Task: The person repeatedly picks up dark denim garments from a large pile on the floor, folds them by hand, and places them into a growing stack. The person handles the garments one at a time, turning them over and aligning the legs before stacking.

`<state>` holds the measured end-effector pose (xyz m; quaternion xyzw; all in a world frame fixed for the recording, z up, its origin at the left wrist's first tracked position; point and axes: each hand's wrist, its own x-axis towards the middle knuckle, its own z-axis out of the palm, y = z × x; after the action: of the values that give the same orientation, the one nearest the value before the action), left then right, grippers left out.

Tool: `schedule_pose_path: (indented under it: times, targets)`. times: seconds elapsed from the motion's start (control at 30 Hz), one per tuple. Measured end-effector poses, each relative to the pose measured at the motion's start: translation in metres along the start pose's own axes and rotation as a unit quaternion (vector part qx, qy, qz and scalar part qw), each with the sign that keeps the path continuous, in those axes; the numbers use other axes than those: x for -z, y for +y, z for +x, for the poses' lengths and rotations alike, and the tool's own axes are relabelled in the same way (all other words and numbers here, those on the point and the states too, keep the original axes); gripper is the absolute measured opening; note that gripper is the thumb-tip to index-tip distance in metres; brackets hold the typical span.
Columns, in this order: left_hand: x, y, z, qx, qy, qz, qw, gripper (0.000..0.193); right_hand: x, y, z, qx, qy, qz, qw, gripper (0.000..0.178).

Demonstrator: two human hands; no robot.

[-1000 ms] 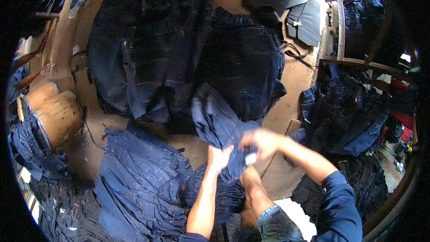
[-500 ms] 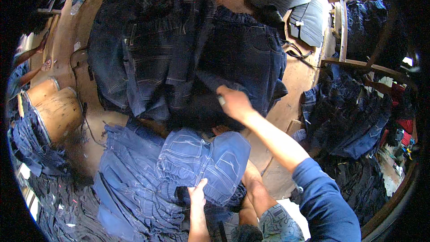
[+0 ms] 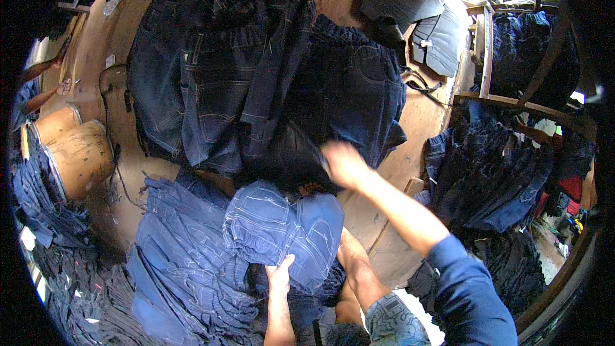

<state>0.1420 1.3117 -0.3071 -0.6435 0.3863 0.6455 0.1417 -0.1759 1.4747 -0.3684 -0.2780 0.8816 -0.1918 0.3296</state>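
Note:
Blue denim shorts [image 3: 259,218] with an elastic waistband and pale stitching lie across my lap. My left hand [image 3: 279,273] is closed on their waistband at the near edge. In front of me, my right hand [image 3: 346,165] is at the near right side of a large heap of dark denim garments [image 3: 218,90]. Motion smears its fingers, so whether they grip the dark cloth beside them cannot be told. Left of the shorts, more blue denim garments [image 3: 186,263] are piled in folds.
Two round wooden stools [image 3: 80,157] stand at the left, near a dark cable [image 3: 102,102]. Dark garments [image 3: 493,173] are heaped at the right below a wooden frame [image 3: 490,54]. Grey flat panels [image 3: 439,41] lie at the far right. Another person's hand [image 3: 64,86] shows at the left edge.
My right hand has moved a little right and toward me over the dark heap's edge. My left hand keeps its hold, while the blue shorts have shifted and sagged slightly.

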Motion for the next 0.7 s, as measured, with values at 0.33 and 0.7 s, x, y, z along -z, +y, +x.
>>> schedule_pose_path:
  times: [0.33, 0.7]
  targets:
    - [0.004, 0.006, -0.003, -0.031, -0.056, 0.014, 0.998, 0.062, 0.037, 0.098, -0.067, -0.214, 0.153, -0.012, 0.965, 0.050]
    - [-0.002, 0.011, -0.003, -0.061, -0.079, 0.045, 0.994, 0.062, 0.046, 0.129, 0.048, -0.161, 0.272, -0.028, 0.948, 0.047]
